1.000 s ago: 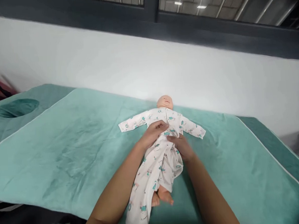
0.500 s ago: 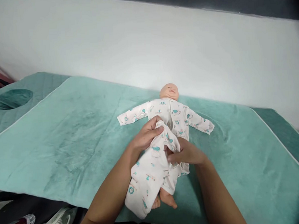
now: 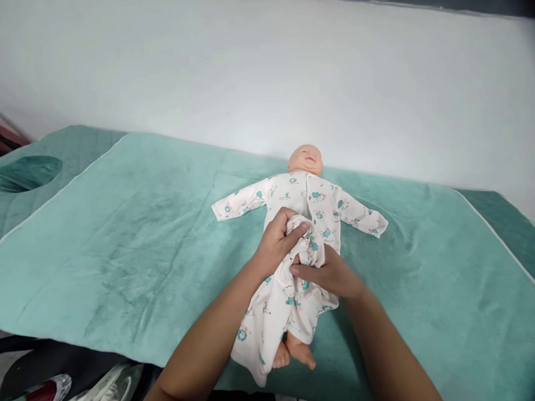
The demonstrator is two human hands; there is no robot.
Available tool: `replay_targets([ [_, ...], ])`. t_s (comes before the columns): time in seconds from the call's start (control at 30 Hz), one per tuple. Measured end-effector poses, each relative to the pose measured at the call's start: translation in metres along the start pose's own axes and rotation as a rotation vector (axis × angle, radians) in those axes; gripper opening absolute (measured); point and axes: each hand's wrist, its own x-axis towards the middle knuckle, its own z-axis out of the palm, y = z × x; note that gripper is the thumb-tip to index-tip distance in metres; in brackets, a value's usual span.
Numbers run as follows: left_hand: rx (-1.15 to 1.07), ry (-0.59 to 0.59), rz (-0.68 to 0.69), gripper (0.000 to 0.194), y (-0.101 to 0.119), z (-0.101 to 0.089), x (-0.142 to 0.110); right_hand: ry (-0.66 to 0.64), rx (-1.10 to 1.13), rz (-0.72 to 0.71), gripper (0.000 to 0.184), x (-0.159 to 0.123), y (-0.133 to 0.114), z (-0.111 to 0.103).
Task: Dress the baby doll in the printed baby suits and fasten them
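Note:
A baby doll (image 3: 305, 158) lies on its back on a teal towel (image 3: 130, 243), head toward the wall. It wears a white romper (image 3: 315, 201) printed with small teal animals, sleeves spread out to both sides. My left hand (image 3: 278, 239) is closed on a bunch of the romper's cloth at the doll's belly. My right hand (image 3: 329, 272) pinches the cloth just below it. The doll's bare feet (image 3: 293, 353) stick out under the loose lower part of the romper (image 3: 267, 326).
The towel covers a padded teal table (image 3: 496, 212) with a face hole (image 3: 24, 173) at the far left. A white wall (image 3: 261, 75) runs behind. Below the near edge lie a red-and-white object (image 3: 40, 395) and pale plastic wrapping (image 3: 107, 400).
Both hands gathered the romper's lower front up from the doll's belly, bunching the cloth. The camera tilted downward, so the window above dropped out of view.

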Motion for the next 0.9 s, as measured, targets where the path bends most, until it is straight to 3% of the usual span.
replay_targets([
  [0.13, -0.038, 0.006, -0.043, 0.030, 0.007, -0.001, 0.002, -0.037, 0.204, -0.061, 0.027, -0.002, 0.003, -0.009],
  [0.3, -0.169, -0.036, -0.072, 0.034, 0.013, -0.006, 0.005, -0.157, 0.023, -0.024, 0.027, -0.003, -0.006, -0.002],
  [0.4, -0.270, -0.113, -0.122, 0.037, 0.011, -0.010, 0.005, -0.048, 0.078, 0.002, 0.026, -0.006, -0.002, 0.002],
  [0.57, -0.446, -0.208, -0.263, 0.040, 0.001, -0.022, 0.005, 0.239, 0.420, 0.021, 0.037, -0.005, 0.012, -0.001],
  [0.63, -0.400, -0.304, -0.290, 0.042, 0.000, -0.032, 0.005, 0.334, 0.492, 0.013, 0.036, -0.003, 0.013, -0.001],
  [0.77, -0.202, -0.731, -0.287, 0.038, 0.008, -0.048, 0.008, 0.427, 0.530, -0.052, 0.033, 0.001, 0.012, 0.002],
  [0.8, -0.176, -0.789, -0.281, 0.035, 0.010, -0.050, 0.008, 0.416, 0.515, -0.060, 0.033, 0.001, 0.012, 0.002],
  [0.83, -0.174, -0.780, -0.270, 0.033, 0.010, -0.049, 0.009, 0.395, 0.491, -0.064, 0.032, 0.002, 0.012, 0.001],
  [0.9, -0.260, -0.592, -0.236, 0.033, 0.008, -0.043, 0.009, 0.319, 0.419, -0.067, 0.035, 0.001, 0.010, -0.002],
])
